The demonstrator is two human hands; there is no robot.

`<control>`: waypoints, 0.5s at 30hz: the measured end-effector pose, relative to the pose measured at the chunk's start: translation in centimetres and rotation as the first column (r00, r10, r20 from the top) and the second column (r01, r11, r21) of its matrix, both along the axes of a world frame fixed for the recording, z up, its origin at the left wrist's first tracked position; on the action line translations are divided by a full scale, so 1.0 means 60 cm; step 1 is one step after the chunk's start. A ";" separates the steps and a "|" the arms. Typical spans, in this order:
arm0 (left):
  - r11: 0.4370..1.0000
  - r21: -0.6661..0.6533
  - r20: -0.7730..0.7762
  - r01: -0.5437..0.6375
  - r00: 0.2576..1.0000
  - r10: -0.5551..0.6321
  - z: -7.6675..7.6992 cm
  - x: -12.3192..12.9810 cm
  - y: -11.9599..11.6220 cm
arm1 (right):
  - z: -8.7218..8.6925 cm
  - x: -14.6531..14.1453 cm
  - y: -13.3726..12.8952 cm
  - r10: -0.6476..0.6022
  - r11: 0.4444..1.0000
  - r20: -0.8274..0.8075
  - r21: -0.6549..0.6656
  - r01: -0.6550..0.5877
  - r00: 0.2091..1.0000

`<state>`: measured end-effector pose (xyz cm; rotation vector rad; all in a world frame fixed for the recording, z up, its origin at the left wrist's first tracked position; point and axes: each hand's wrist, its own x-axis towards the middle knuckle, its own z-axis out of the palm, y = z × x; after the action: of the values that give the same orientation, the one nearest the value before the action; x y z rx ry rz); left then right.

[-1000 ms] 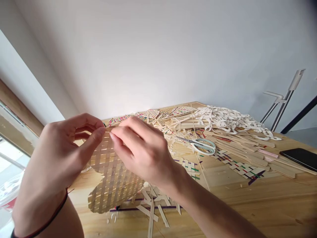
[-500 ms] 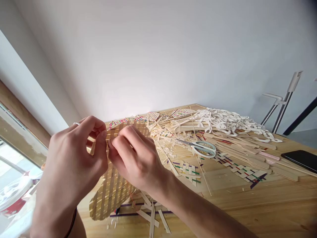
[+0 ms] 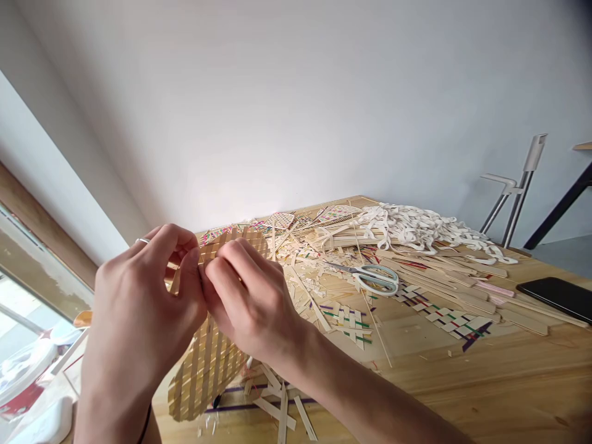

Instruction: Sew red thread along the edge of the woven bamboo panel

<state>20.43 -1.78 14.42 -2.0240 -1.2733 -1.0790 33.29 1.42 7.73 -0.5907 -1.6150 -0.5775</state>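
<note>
A brown and tan woven piece [image 3: 208, 364] with a striped pattern hangs upright beneath and behind both hands at the left. My left hand [image 3: 148, 308], with a ring on one finger, pinches at the upper part of the piece, thumb and index finger together. Right beside it, my right hand [image 3: 252, 296] has its fingers curled, the tips meeting the left fingertips over the weave. Whatever thin part lies between the fingertips is hidden. White-handled scissors [image 3: 377, 280] lie on the table to the right of the hands.
Wooden table [image 3: 444, 394] carries loose strips, woven scraps [image 3: 456, 317], a heap of white ribbon [image 3: 411, 225] and a black phone [image 3: 557, 293] at the right. Cut strips [image 3: 283, 413] lie near the front edge. A window and white containers are at the left.
The view has shifted slightly, so the table's things appear a little further left. Both hands remain together at the woven piece, with the left and right fingertips now closer.
</note>
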 end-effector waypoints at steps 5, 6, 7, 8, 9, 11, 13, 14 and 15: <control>1.000 0.006 -0.006 -0.004 1.000 0.004 -0.003 -0.002 0.004 | -0.003 -0.001 0.004 0.013 1.000 0.004 -0.020 -0.013 1.000; 1.000 0.014 -0.010 -0.005 1.000 0.005 -0.004 -0.002 0.005 | -0.004 -0.001 0.006 0.019 1.000 0.003 -0.013 -0.019 1.000; 1.000 0.024 -0.016 -0.005 1.000 0.005 -0.005 -0.002 0.006 | -0.004 -0.001 0.008 0.023 1.000 0.001 -0.006 -0.023 1.000; 0.999 0.034 -0.022 -0.006 1.000 0.007 -0.006 -0.002 0.007 | -0.005 -0.001 0.010 0.029 1.000 -0.002 -0.001 -0.029 1.000; 0.999 0.039 -0.026 -0.007 1.000 0.008 -0.007 -0.001 0.008 | -0.005 -0.001 0.011 0.036 0.999 -0.004 -0.001 -0.036 0.999; 0.999 0.035 -0.026 -0.005 1.000 0.006 -0.007 0.000 0.008 | -0.005 0.001 0.013 0.048 0.999 -0.004 -0.012 -0.049 0.999; 1.000 0.013 -0.017 -0.007 1.000 0.008 -0.007 0.001 0.008 | -0.005 0.002 0.014 0.058 0.998 -0.005 -0.025 -0.058 0.998; 1.000 -0.002 -0.015 -0.012 1.000 0.012 -0.007 0.000 0.008 | -0.005 0.002 0.014 0.062 0.998 -0.007 -0.029 -0.062 0.998; 1.000 -0.017 -0.012 -0.019 1.000 0.019 -0.007 0.000 0.008 | -0.004 0.002 0.014 0.064 0.997 -0.012 -0.033 -0.064 0.998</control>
<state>20.41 -1.33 14.02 -2.0239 -1.2967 -1.0492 33.43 2.24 7.47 -0.5637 -1.6298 -0.5002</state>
